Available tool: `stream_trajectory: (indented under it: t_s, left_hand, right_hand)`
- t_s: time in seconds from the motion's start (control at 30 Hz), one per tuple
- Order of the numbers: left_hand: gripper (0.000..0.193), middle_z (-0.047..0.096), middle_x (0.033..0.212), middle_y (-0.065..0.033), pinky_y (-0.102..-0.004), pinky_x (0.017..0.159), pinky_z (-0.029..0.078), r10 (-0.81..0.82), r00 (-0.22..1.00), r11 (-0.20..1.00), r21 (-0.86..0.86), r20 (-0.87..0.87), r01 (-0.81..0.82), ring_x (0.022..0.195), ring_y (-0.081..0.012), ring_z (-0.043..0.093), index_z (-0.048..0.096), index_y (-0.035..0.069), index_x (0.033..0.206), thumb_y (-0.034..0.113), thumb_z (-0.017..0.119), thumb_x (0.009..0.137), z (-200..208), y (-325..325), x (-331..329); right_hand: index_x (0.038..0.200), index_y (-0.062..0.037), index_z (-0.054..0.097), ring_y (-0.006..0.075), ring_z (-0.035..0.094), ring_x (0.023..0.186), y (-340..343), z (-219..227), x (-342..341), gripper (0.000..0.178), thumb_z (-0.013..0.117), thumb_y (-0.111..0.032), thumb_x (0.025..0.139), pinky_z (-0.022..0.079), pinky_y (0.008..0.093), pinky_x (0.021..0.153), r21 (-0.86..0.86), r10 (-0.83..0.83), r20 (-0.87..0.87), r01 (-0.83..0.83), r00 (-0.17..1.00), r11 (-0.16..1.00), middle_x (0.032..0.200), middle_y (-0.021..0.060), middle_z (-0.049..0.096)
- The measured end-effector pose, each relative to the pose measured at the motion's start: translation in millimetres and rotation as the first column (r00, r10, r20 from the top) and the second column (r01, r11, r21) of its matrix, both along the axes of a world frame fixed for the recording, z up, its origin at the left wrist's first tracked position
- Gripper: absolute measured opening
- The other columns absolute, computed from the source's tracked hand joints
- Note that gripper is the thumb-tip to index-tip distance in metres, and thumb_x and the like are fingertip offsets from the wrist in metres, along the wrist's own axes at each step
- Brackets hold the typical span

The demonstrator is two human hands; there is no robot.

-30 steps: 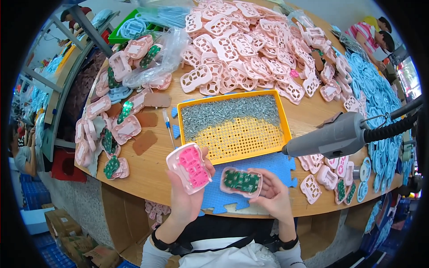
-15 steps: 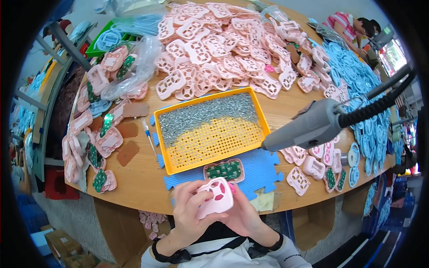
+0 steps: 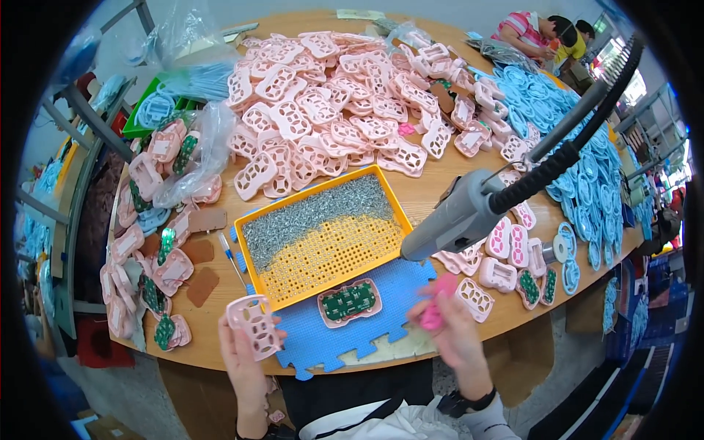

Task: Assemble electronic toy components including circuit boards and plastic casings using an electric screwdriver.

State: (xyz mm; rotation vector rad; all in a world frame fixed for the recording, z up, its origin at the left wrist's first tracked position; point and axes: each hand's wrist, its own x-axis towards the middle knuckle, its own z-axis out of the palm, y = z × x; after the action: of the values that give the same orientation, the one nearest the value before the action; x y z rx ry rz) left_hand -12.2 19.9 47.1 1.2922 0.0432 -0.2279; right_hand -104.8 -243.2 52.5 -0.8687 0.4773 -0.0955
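My left hand (image 3: pixel 246 352) holds a pale pink plastic shell with cut-out holes (image 3: pixel 253 324) at the near left edge of the blue foam mat (image 3: pixel 345 334). My right hand (image 3: pixel 451 326) is blurred at the mat's right end and grips a small bright pink rubber piece (image 3: pixel 436 304). Between the hands, on the mat, lies a pink shell with a green circuit board in it (image 3: pixel 350 301). Just beyond it sits an orange perforated tray (image 3: pixel 323 235) with a heap of small grey screws in its far half.
A grey electric screwdriver (image 3: pixel 458 216) hangs on a black cable over the tray's right side. Heaps of pink shells (image 3: pixel 330 110) and blue shells (image 3: pixel 587 147) cover the far table. Pink shells with boards (image 3: pixel 147 271) lie at left. Other people (image 3: pixel 546 33) sit at far right.
The hands held one pink part together close to my body. They have parted: the left went left with the holed shell, the right moved right with the bright pink piece.
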Motion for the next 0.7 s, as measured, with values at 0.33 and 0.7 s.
stream_trajectory:
  t_s: [0.33, 0.7]
  left_hand:
    - [0.033, 0.058, 0.091, -0.0067, -0.0177, 0.06, 0.045, 0.159, 0.987, 0.936, 0.318, 0.007, -0.153, 0.073, -0.007, 0.056, 0.043, 0.0, 0.121, 0.009, 0.047, 0.089, -14, 52, 19]
    - [0.031, 0.054, 0.096, -0.0099, -0.0224, 0.069, 0.044, 0.182, 0.935, 0.703, 0.624, 0.306, -0.341, 0.083, -0.0125, 0.053, 0.045, -0.005, 0.117, 0.003, 0.047, 0.087, -39, 61, 16]
  right_hand:
    - [0.119, -0.0047, 0.044, 0.0078, 0.05, 0.073, -117, 20, 105, 0.029, 0.04, -0.019, 0.094, 0.042, 0.0202, 0.068, -0.629, 0.009, -0.03, -0.026, 1.0, 0.777, 0.088, 0.006, 0.055]
    - [0.089, -0.0055, 0.06, 0.0324, 0.059, 0.076, -155, -26, 240, 0.02, 0.062, -0.016, 0.073, 0.045, 0.0381, 0.064, -0.994, 0.12, -0.047, -0.035, 0.992, -0.1, 0.078, 0.0179, 0.061]
